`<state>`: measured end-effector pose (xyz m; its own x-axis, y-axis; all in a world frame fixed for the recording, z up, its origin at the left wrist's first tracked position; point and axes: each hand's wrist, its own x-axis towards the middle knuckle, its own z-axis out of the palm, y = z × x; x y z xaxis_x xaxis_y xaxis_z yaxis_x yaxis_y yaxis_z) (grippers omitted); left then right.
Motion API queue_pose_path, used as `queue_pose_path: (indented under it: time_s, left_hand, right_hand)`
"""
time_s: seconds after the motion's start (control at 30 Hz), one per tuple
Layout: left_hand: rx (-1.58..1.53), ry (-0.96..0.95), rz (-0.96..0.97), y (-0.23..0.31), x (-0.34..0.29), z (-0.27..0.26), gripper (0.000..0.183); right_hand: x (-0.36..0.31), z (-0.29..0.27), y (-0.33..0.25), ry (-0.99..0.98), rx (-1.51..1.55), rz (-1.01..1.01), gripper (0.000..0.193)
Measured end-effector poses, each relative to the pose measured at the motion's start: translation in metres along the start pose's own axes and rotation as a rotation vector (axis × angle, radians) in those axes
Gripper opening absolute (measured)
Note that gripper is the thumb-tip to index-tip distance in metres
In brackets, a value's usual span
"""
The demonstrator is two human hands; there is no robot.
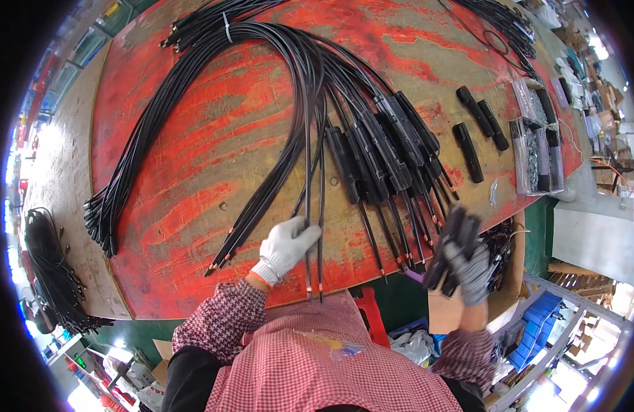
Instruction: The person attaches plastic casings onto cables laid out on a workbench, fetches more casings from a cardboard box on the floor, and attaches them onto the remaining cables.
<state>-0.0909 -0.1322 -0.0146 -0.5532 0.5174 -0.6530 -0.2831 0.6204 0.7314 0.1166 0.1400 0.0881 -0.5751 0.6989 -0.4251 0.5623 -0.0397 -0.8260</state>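
Note:
My left hand (287, 246), in a white glove, is closed around black cables (309, 275) whose bare copper ends hang at the table's near edge. In a greyish glove, my right hand (471, 268) holds several dark elongated plastic housings (455, 232) beyond the near edge; motion blurs it somewhat. Between the hands lies a cluster of black cables fitted with long black housings (382, 151), their copper tips toward me. A long bundle of black cables (142, 120) arcs across the table to the left, bound by a white tie (227, 27) at the far side.
Loose black housings (468, 152) lie at the right, beside a clear divided box (536, 154) of small metal parts. More cables (53, 275) sit at the left edge. The worn red table (173, 220) has a cardboard box (454, 312) below its near right edge.

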Motion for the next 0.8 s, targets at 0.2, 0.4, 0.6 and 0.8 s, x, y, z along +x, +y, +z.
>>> queue_pose_path:
  time_s: [0.2, 0.4, 0.6, 0.8]
  left_hand:
    - [0.439, 0.615, 0.403, 0.015, -0.001, -0.042, 0.034]
    - [0.793, 0.305, 0.128, 0.034, 0.023, -0.085, 0.04]
    - [0.46, -0.058, -0.02, 0.068, 0.007, -0.106, 0.041]
    - [0.637, 0.052, 0.179, 0.051, 0.01, -0.054, 0.04]
  right_hand:
    - [-0.084, 0.076, 0.051, -0.389, 0.178, 0.22, 0.041]
    - [-0.114, 0.109, 0.039, -0.674, 0.219, 0.309, 0.041]
    - [-0.116, 0.106, 0.046, -0.516, 0.214, 0.337, 0.034]
    - [-0.112, 0.122, 0.044, -0.394, 0.466, 0.281, 0.025]
